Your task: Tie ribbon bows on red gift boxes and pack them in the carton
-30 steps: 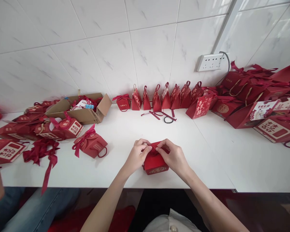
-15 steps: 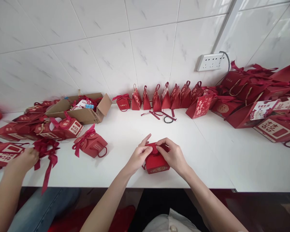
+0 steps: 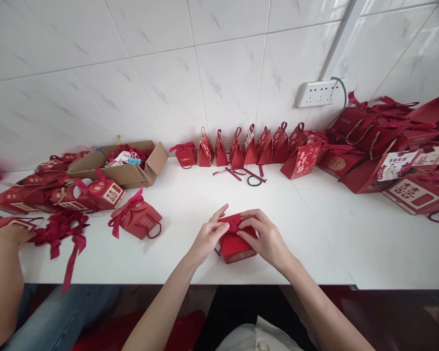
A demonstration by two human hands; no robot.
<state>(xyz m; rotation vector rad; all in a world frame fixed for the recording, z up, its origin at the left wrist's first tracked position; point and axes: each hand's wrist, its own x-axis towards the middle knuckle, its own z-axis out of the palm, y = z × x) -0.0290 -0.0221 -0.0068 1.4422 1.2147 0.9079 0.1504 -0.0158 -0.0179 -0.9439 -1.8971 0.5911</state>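
A small red gift box stands on the white table in front of me, with a red ribbon at its top. On the left of that ribbon my left hand pinches with thumb and finger, another finger pointing up and away. From the right, my right hand grips the ribbon between thumb and fingertips, its palm over the box's right side. A dark red cord handle shows at the box's left edge. The ribbon's exact knot or bow is partly hidden by my fingers.
Left of me lie a bowed red box, loose ribbons and an open carton; a co-worker's hand is at the far left. Triangular red boxes line the wall. More gift boxes pile up at right, below a power strip.
My right hand's fingers have shifted and spread slightly at the ribbon, while my left hand stays nearly still. The co-worker's hand has moved left, away from the loose ribbons.
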